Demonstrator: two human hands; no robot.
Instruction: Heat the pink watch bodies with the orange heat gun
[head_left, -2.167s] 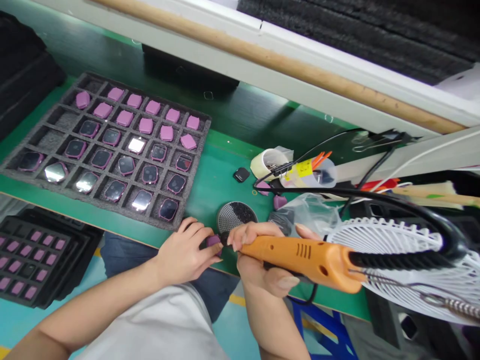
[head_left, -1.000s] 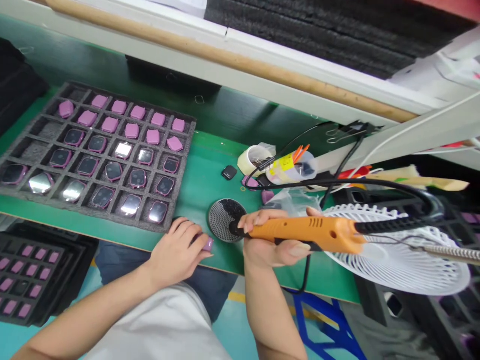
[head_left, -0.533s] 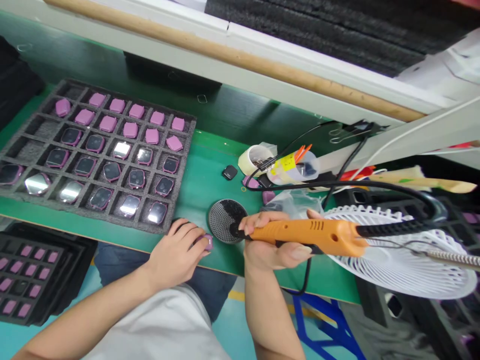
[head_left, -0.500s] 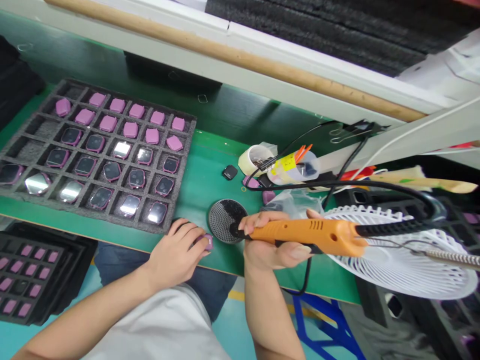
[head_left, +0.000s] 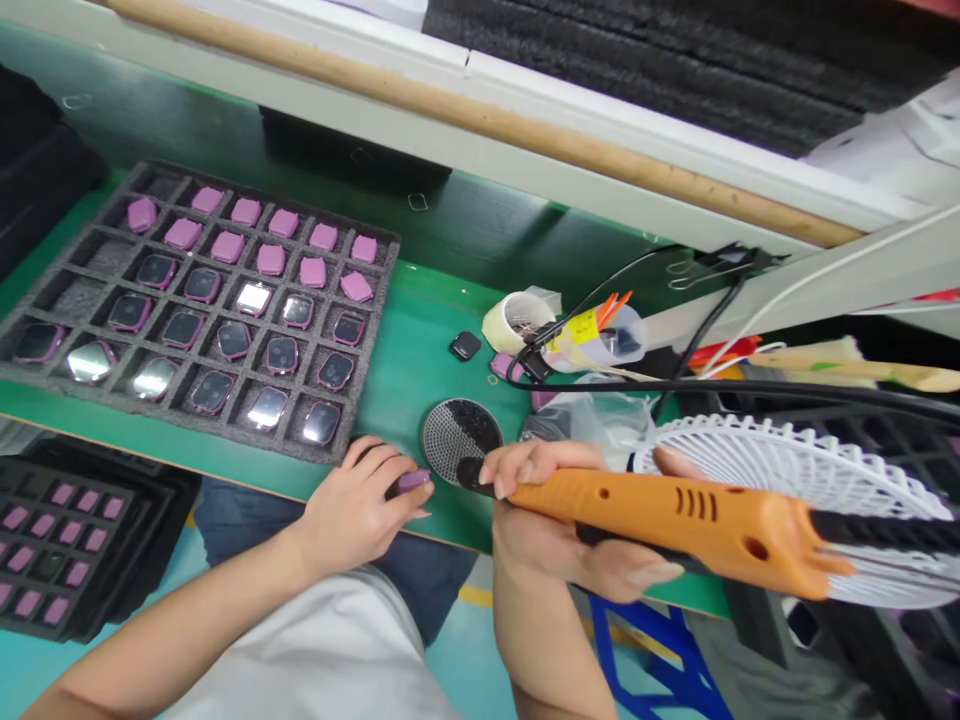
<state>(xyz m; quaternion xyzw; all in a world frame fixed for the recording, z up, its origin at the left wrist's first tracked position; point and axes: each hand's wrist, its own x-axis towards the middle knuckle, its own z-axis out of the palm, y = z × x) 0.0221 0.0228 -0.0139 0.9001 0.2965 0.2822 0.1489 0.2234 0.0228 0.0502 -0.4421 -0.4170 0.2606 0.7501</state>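
Observation:
My right hand (head_left: pixel 555 525) is wrapped round an orange corded electric screwdriver (head_left: pixel 660 520). Its black front end (head_left: pixel 474 474) is over the edge of a round perforated plate (head_left: pixel 454 425), partly covered with tiny dark pieces too small to make out. On the bench's front edge my left hand (head_left: pixel 367 505) is closed on a purple watch case (head_left: pixel 412 482), mostly hidden under the fingers. To the left lies a grey foam tray (head_left: pixel 341 440) whose compartments hold several purple watch cases, some with dark screens up and others with plain purple backs up.
Behind the plate are a small black square piece (head_left: pixel 465 345), a round tub (head_left: pixel 517 318) and a clear cup (head_left: pixel 622 335) with orange sticks. A black cable (head_left: pixel 750 385) crosses rightward above a white round grille (head_left: pixel 780 470). Stacked trays (head_left: pixel 142 540) stand lower left.
The screwdriver's rear end has swung down and nearer to me, its front end staying by the perforated plate's edge. My left hand keeps the purple watch case. The view has shifted slightly.

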